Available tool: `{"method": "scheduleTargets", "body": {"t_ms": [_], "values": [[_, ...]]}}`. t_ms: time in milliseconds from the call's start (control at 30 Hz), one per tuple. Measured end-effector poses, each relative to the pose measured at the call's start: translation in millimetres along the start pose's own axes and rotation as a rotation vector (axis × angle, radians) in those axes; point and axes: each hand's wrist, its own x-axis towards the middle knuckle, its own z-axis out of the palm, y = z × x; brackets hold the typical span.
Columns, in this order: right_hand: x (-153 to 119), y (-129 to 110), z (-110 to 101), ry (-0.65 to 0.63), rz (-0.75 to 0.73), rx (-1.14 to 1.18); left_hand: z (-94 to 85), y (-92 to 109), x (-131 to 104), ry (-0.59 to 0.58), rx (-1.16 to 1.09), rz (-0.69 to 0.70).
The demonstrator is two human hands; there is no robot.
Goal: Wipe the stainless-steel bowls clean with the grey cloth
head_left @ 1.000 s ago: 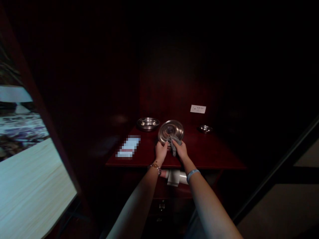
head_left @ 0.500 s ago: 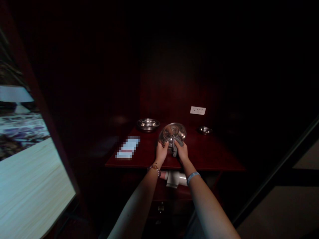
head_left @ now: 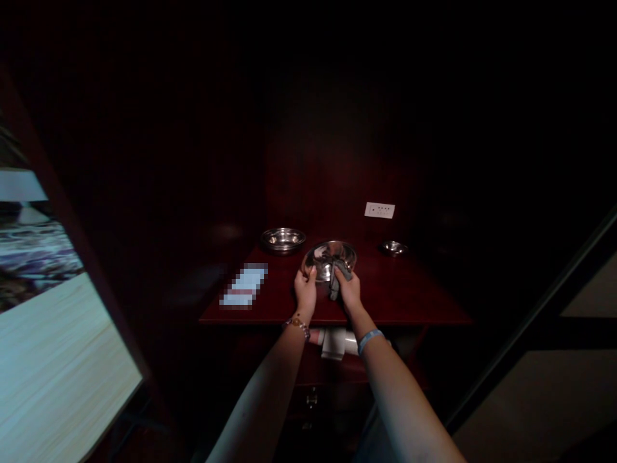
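Observation:
A shiny metal bowl (head_left: 322, 252) is held up over the dark red desktop, its hollow side tilted toward me. My left hand (head_left: 306, 288) grips the bowl's near left rim, thumb on the upper side. In my right hand (head_left: 349, 287) a grey cloth (head_left: 333, 292) is pinched against the near right part of the bowl; the fingers beneath are hidden. Behind and to the left, a stack of metal bowls (head_left: 283, 240) rests on the desktop. A smaller metal bowl (head_left: 394, 248) sits at the back right.
The dark red desktop (head_left: 405, 299) is walled at the back and left. A blurred-out pale flat item (head_left: 245, 286) lies at its left. A white socket plate (head_left: 380, 210) is on the back wall. Below, a white cylindrical object (head_left: 351, 342) lies on a shelf. A pale wooden tabletop (head_left: 62, 366) stands at left.
The bowl has turned in my hands, so its ringed face shows less and its smooth hollow side shows more. The cloth stays at the near right rim. The view has shifted slightly.

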Motion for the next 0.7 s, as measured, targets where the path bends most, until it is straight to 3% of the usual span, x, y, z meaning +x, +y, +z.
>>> {"method": "scheduleTargets", "body": {"t_ms": [167, 333, 700], "values": [[-1.1, -4.0, 0.5, 0.018, -0.01, 0.063, -1.3, 3.1, -0.1, -0.027, 0.096, 0.045], [-1.8, -4.4, 2.2, 0.046, -0.019, 0.09, -1.4, 0.1, 1.1, -0.233, 0.121, -0.013], [0.0, -4.0, 4.7, -0.009, -0.001, 0.056, -2.0, 4.3, 0.8, -0.206, 0.178, -0.023]]}}
